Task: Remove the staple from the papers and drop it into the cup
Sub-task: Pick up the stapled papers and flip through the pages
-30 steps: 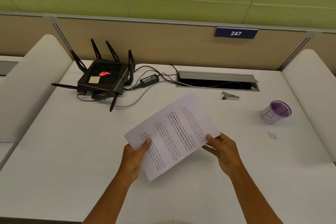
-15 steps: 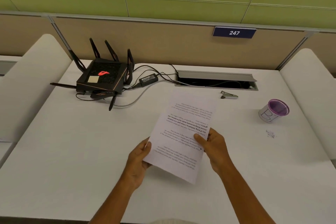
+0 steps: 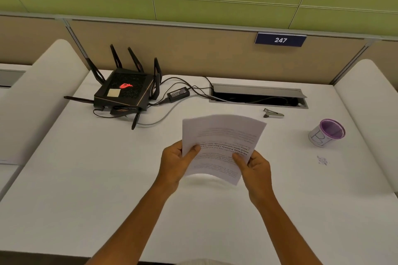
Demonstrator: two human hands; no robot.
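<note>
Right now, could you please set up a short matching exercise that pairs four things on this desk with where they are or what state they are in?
Things:
1. papers
2. cup
3. staple remover
4. router

Places or states:
A. lying on the desk just in front of the open cable hatch
B. at the far left of the desk, with a red light glowing on top
C. held up off the desk by the left hand and right hand
D. standing alone on the right side of the desk

Pairs: 1-C, 2-D, 3-A, 4-B
</note>
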